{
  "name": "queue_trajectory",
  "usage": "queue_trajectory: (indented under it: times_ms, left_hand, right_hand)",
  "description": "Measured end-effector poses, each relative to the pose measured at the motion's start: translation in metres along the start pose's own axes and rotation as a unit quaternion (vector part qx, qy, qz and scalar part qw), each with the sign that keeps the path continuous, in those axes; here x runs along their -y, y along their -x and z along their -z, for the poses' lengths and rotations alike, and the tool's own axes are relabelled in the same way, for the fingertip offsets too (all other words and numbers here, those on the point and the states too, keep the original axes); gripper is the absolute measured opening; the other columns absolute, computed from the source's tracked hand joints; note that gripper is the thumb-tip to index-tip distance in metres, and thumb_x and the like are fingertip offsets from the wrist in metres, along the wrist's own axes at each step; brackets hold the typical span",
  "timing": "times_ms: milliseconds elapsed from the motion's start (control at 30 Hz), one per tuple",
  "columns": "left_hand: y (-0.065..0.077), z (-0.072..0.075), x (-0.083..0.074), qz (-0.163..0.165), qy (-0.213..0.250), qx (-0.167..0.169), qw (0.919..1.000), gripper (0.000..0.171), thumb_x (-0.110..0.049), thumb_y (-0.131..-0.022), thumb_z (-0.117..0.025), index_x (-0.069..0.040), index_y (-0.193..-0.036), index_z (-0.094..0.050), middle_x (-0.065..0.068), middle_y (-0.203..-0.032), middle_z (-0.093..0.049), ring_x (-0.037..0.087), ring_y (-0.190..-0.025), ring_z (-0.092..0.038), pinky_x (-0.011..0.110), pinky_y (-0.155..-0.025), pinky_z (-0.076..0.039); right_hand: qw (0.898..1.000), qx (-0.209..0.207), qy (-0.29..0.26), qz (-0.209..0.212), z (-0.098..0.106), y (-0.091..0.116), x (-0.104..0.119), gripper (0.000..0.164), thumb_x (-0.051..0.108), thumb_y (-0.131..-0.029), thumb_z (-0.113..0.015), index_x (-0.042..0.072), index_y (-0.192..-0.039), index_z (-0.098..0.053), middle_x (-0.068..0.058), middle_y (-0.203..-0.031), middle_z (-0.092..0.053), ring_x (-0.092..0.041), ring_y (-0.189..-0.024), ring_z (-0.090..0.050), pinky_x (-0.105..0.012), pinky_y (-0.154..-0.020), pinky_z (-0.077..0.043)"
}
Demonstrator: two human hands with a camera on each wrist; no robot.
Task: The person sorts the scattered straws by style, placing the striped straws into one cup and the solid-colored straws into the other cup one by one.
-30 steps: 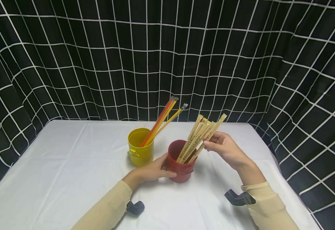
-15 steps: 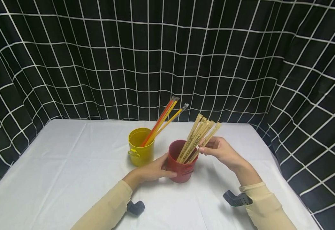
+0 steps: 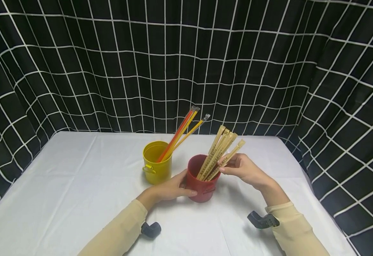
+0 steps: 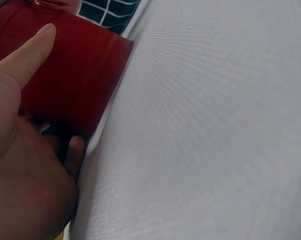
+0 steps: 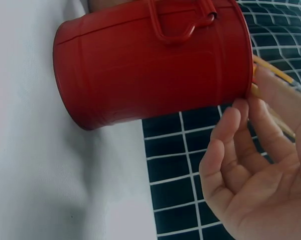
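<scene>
While the red metal bucket-shaped cup [image 3: 202, 179] sits at centre frame on the white cloth-covered table [image 3: 77, 185], its contents are being handled from the right.
Left hand [image 3: 170, 189]: wrapped round the cup's lower left wall, thumb laid flat on the metal; cup is steadied.
Right hand [image 3: 242, 168]: fingers curled, one flat tan wooden stick [image 3: 228, 159] is pinched just right of the rim.
Key relation: stick's lower end is inside the cup, upper end points to upper right; long axis tilted, diagonal. Right hand is nearer the stick; left hand is on the far side of the cup.
Other sticks: bundle of tan wooden sticks [image 3: 216, 151] leaned in the same cup, same tilt, touching the pinched one.
Neighbour: yellow metal cup [image 3: 156, 167] just left, orange and yellow rods [image 3: 180, 133] leaned to upper right.
Writing: dark marks are printed along the sticks; not legible. No brand seen.
</scene>
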State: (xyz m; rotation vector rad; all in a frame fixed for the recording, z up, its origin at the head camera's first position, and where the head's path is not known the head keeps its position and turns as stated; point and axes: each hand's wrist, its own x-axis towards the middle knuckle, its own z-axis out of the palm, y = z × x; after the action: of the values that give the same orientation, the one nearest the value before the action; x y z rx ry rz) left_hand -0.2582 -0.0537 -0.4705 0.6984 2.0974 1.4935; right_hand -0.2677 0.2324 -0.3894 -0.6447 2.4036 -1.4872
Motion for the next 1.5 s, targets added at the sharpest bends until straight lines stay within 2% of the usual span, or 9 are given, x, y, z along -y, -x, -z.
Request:
queue_trajectory:
  times_ms: [167, 300, 433, 700, 833, 1000, 1200, 1300, 1500]
  left_hand:
    - [0.000, 0.002, 0.000, -0.002, 0.001, 0.001, 1.0000, 0.089, -0.031, -0.092, -0.074, -0.026, -0.162, -0.018, -0.002, -0.168, -0.029, 0.019, -0.156, -0.025, 0.043, -0.129, -0.024]
    - [-0.001, 0.002, -0.001, -0.005, 0.002, 0.003, 1.0000, 0.088, -0.030, -0.092, -0.073, -0.027, -0.162, -0.020, -0.002, -0.167, -0.031, 0.020, -0.156, -0.027, 0.043, -0.129, -0.026]
    - [-0.001, 0.003, -0.001, -0.003, -0.002, 0.004, 1.0000, 0.086, -0.030, -0.092, -0.073, -0.025, -0.161, -0.022, -0.002, -0.165, -0.034, 0.019, -0.155, -0.029, 0.043, -0.129, -0.026]
    - [0.002, 0.005, 0.003, 0.004, -0.017, 0.010, 0.9998, 0.085, -0.033, -0.092, -0.073, -0.022, -0.161, -0.024, -0.001, -0.163, -0.038, 0.019, -0.153, -0.033, 0.044, -0.128, -0.027]
    - [0.007, 0.006, 0.002, 0.000, -0.022, 0.017, 0.9996, 0.088, -0.033, -0.093, -0.072, -0.022, -0.163, -0.020, -0.001, -0.166, -0.033, 0.020, -0.156, -0.029, 0.044, -0.129, -0.026]
    - [0.018, 0.010, -0.006, 0.018, -0.056, 0.003, 0.9983, 0.092, -0.040, -0.093, -0.070, -0.017, -0.163, -0.016, 0.001, -0.170, -0.024, 0.021, -0.158, -0.022, 0.046, -0.129, -0.024]
    - [0.034, 0.012, -0.013, 0.039, -0.086, -0.006, 0.9956, 0.090, -0.047, -0.096, -0.065, -0.015, -0.163, -0.016, 0.003, -0.169, -0.025, 0.021, -0.158, -0.020, 0.047, -0.130, -0.020]
    - [0.044, 0.015, -0.013, 0.025, -0.088, -0.006, 0.9957, 0.084, -0.042, -0.098, -0.064, -0.015, -0.163, -0.018, 0.008, -0.168, -0.029, 0.025, -0.157, -0.025, 0.048, -0.129, -0.023]
    - [0.070, 0.027, -0.013, 0.006, -0.074, -0.019, 0.9971, 0.069, -0.033, -0.100, -0.062, -0.012, -0.159, -0.032, 0.012, -0.163, -0.037, 0.034, -0.152, -0.035, 0.052, -0.124, -0.032]
  right_hand:
    - [1.000, 0.008, 0.006, 0.005, 0.004, -0.001, -0.001, 0.035, 0.013, -0.094, -0.069, -0.008, -0.121, -0.064, -0.024, -0.127, -0.068, -0.007, -0.109, -0.068, -0.021, -0.096, -0.053]
    - [1.000, 0.002, 0.007, 0.010, 0.010, -0.001, -0.004, 0.036, 0.011, -0.094, -0.067, -0.009, -0.123, -0.062, -0.003, -0.115, -0.073, -0.004, -0.101, -0.068, -0.023, -0.091, -0.054]
    - [1.000, -0.002, 0.008, 0.019, 0.016, 0.001, -0.006, 0.034, 0.008, -0.095, -0.064, -0.011, -0.123, -0.061, 0.013, -0.103, -0.071, -0.003, -0.092, -0.066, -0.023, -0.085, -0.054]
    - [0.998, -0.048, 0.016, 0.024, 0.025, 0.009, -0.005, 0.035, 0.006, -0.096, -0.064, -0.012, -0.126, -0.059, 0.020, -0.105, -0.069, 0.001, -0.100, -0.067, -0.020, -0.089, -0.055]
    - [0.998, -0.061, 0.014, 0.028, 0.029, 0.011, -0.007, 0.035, 0.008, -0.098, -0.063, -0.012, -0.126, -0.060, 0.021, -0.106, -0.069, 0.002, -0.101, -0.066, -0.020, -0.088, -0.056]
    - [0.997, -0.066, 0.019, 0.035, 0.035, 0.011, -0.006, 0.035, 0.010, -0.100, -0.060, -0.014, -0.126, -0.059, 0.024, -0.103, -0.070, 0.001, -0.097, -0.067, -0.019, -0.085, -0.057]
    - [0.997, -0.071, 0.008, 0.029, 0.037, 0.011, -0.006, 0.036, 0.013, -0.104, -0.053, -0.017, -0.125, -0.056, 0.021, -0.099, -0.071, -0.001, -0.089, -0.066, -0.018, -0.082, -0.057]
    - [0.997, -0.070, 0.011, 0.016, 0.036, 0.011, -0.007, 0.038, 0.016, -0.105, -0.053, -0.016, -0.126, -0.057, 0.020, -0.099, -0.070, -0.002, -0.089, -0.067, -0.019, -0.083, -0.057]
    - [0.996, -0.080, 0.035, 0.005, 0.037, 0.010, -0.007, 0.039, 0.019, -0.105, -0.053, -0.013, -0.127, -0.058, 0.020, -0.099, -0.069, -0.002, -0.090, -0.066, -0.019, -0.084, -0.057]
